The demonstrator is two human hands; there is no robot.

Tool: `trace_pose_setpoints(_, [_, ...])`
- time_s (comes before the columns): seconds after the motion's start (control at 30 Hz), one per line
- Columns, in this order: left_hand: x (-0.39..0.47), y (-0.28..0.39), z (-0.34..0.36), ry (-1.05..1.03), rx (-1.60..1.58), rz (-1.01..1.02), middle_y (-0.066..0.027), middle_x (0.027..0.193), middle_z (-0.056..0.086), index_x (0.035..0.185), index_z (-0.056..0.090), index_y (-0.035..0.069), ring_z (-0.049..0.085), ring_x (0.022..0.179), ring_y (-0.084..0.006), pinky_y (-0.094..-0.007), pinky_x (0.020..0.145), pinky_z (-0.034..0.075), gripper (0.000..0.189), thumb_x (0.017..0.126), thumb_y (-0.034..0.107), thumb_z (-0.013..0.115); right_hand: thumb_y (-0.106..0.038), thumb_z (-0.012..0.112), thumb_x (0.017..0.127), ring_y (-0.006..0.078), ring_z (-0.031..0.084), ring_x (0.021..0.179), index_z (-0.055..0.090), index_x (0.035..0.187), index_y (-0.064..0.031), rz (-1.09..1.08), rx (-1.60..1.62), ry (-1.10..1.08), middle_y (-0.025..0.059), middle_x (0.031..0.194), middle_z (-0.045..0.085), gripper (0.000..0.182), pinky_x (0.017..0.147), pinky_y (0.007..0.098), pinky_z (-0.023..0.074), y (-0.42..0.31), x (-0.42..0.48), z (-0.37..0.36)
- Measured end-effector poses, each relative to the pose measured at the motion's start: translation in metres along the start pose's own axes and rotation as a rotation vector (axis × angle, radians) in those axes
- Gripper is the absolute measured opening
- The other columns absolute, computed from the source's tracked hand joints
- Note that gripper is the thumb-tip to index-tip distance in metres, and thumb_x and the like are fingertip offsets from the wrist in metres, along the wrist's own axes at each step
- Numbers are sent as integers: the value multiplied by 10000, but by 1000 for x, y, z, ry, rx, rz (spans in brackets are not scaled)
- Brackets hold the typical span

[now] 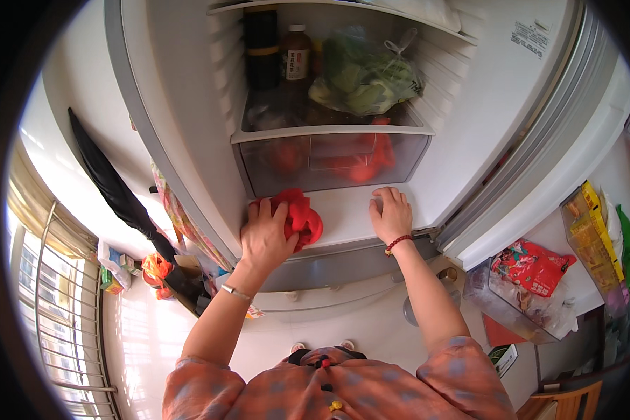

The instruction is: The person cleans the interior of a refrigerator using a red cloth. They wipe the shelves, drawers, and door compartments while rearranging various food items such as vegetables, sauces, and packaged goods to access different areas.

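My left hand (266, 233) grips a crumpled red bundle (300, 218), a cloth or a bag, on the left of the white ledge (341, 212) at the bottom of an open refrigerator. Loosely curled and holding nothing, my right hand (392, 214) rests toward the right end of that ledge. Just behind both hands is a shut translucent drawer (289, 176), with red items showing dimly through its front. On the shelf above it lie leafy greens in a clear plastic bag (362, 79). A capped brown bottle (296, 52) and a dark container (261, 50) stand to their left.
At right, the open refrigerator door (535, 210) carries bins with a red packet (533, 266) and yellow packets (590, 231). A black umbrella-like object (115, 184) leans at left, near a barred window (68, 315). A wooden chair (567, 401) is at lower right.
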State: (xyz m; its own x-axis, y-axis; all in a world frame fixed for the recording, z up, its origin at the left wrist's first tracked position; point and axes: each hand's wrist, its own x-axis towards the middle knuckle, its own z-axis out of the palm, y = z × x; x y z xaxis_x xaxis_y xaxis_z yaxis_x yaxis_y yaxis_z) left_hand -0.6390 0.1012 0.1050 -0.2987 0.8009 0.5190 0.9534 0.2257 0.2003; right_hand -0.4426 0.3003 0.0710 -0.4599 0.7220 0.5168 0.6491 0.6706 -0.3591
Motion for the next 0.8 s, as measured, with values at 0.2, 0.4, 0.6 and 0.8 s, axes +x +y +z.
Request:
trace_pose_setpoints(0.2, [-28, 20, -20, -58, 31, -33, -162, 1024, 565, 1112, 603, 70, 592, 938, -358, -448, 733, 533, 531, 647, 258, 778, -206, 607, 858, 274, 555, 1013, 613, 1015, -106, 23, -37, 6, 57, 1060, 601, 186, 865, 422, 428, -3, 1, -4])
trace_pose_setpoints(0.4, [20, 7, 13, -10, 42, -54, -151, 1077, 538, 1160, 563, 74, 554, 1004, -356, -418, 715, 559, 530, 721, 279, 780, -204, 606, 854, 275, 557, 1022, 620, 1015, -108, 8, -37, 10, 59, 1066, 607, 188, 876, 421, 434, -8, 1, -4])
trace_pose_setpoints(0.6, [1, 10, -1, -36, -35, 20, -155, 1104, 531, 1204, 563, 79, 533, 1063, -374, -444, 764, 552, 549, 745, 300, 765, -212, 612, 850, 274, 563, 1024, 622, 1012, -108, 13, -38, 18, 56, 1068, 611, 193, 874, 412, 441, -1, -1, -2])
trace_pose_setpoints(0.8, [-35, -4, -36, -161, -268, -96, -130, 1068, 606, 1254, 535, 37, 597, 1066, -307, -375, 884, 521, 549, 848, 371, 695, -207, 629, 851, 290, 581, 999, 622, 1029, -108, 8, -22, 50, 61, 1071, 620, 204, 850, 409, 457, 1, -5, 0])
